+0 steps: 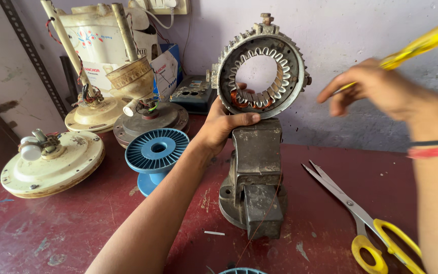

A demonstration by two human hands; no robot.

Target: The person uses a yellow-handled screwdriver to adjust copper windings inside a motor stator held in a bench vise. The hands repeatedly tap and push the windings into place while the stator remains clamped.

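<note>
1. Your left hand [222, 127] sits at the centre of the frame, fingers wrapped around the lower left rim of the round metal stator [262, 66], thumb lying along its bottom edge.
2. The stator stands upright on top of the grey bench vise [256, 177], just above centre; copper winding shows in its lower slots.
3. Your right hand [381, 91] is raised at the upper right, clear of the stator, pinched shut on a yellow stick-like tool [424, 43] that is blurred.
4. Yellow-handled scissors [366, 223] lie open on the red worktop [51, 233] at the lower right.
5. A blue spool [156, 152] stands left of the vise, with cream fan motor housings [51, 165] further left.
</note>
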